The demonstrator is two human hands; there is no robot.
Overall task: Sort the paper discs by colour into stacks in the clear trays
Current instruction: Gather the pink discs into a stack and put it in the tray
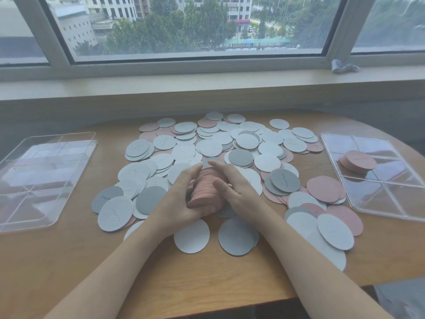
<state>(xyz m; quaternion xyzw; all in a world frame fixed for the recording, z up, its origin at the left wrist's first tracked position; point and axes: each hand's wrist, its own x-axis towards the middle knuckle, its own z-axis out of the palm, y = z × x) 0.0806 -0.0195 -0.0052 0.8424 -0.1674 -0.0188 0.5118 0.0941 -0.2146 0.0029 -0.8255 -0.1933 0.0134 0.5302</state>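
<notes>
A thick stack of pink discs point(204, 188) stands on edge at the table's middle, squeezed between my left hand point(179, 192) and my right hand point(232, 185). Around them lies a wide spread of loose discs point(207, 143) in white, grey and pink. A clear tray point(358, 192) at the right holds a short pink stack point(357, 161) in its middle compartment. Another clear tray point(13, 217) at the left has nothing in its compartments.
The wooden table point(69, 261) ends in a front edge near my forearms. A window sill point(207, 86) runs along the back, with a crumpled grey scrap point(343, 66) on it at the right.
</notes>
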